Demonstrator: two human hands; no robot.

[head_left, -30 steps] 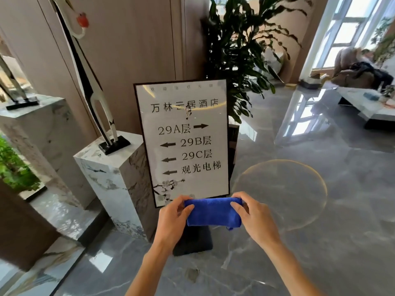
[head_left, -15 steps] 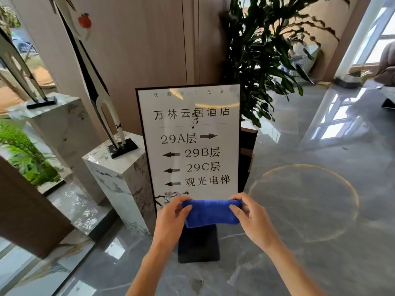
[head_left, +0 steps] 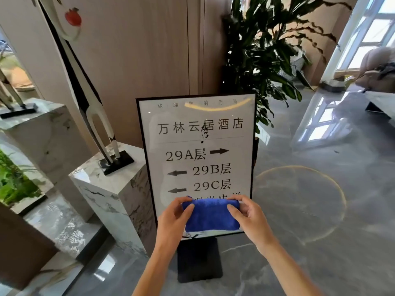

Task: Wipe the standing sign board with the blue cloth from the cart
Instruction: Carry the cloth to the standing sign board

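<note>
Gripping the soft, light folded blue microfibre cloth (head_left: 211, 215) by its ends, both hands, left hand (head_left: 173, 221) and right hand (head_left: 250, 216), face the glossy black-framed standing sign board (head_left: 198, 150).

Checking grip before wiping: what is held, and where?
The cloth, folded, pinched at its two ends: left hand on the left end, right hand on the right.

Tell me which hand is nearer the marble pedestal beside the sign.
Left. The left hand holds the cloth on the side toward the marble pedestal; the right hand grips the far end, across the sign.
</note>
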